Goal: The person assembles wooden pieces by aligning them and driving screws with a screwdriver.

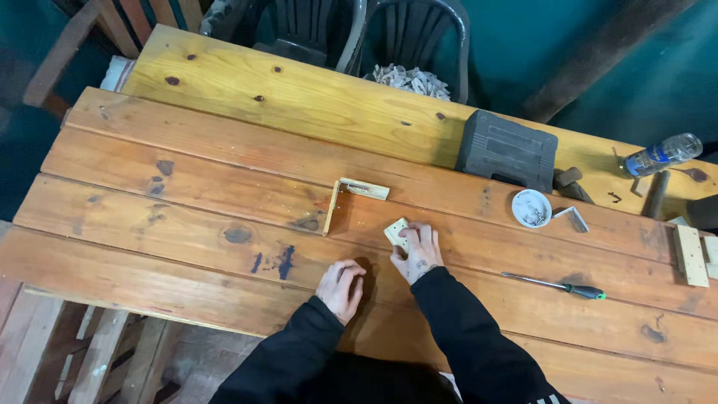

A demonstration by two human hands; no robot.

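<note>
table (187, 217): big plank top, orange-brown, knots all over, takes up most of the view

case (507, 150): dark plastic box, far right

L-frame (351, 194): two thin wood strips joined at a corner, mid table, just beyond the hands

screwdriver (557, 286): right, near edge, green-tipped handle

dish (531, 207): small white one with screws in it, right of the hands, metal bracket (572, 218) beside it

block (396, 230): little pale wood piece lying flat mid table. Looks light and stiff, probably slides easily on the planks, so I'd pinch it by its edges

right hand (417, 251): fingers curled down, tips touching the block, pinning it

left hand (341, 288): near edge, fingers curled in loosely, can't tell if anything's in there
</note>
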